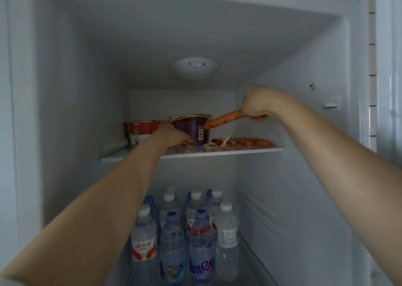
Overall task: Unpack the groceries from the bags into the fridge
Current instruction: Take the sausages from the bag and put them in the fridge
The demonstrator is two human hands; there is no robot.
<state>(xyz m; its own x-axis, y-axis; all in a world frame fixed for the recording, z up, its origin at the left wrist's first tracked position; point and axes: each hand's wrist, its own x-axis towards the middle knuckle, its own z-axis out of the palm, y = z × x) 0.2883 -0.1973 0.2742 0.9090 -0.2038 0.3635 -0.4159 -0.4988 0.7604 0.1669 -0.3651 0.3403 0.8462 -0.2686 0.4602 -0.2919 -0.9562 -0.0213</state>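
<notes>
A purple instant-noodle cup (195, 129) stands on the fridge's upper glass shelf (250, 150). My left hand (174, 134) grips its left side near the base. Above the shelf's right half, my right hand (255, 104) grips an orange wrapped sausage (221, 120), whose free end points left and touches the cup. Several more sausages (245, 142) lie on the shelf to the right of the cup. A red-and-white noodle cup (139, 133) stands to the left, behind my left hand.
Several water bottles (185, 231) stand packed on the fridge floor below the shelf. A round white light cover (195, 67) sits on the fridge ceiling. The white side walls close in left and right.
</notes>
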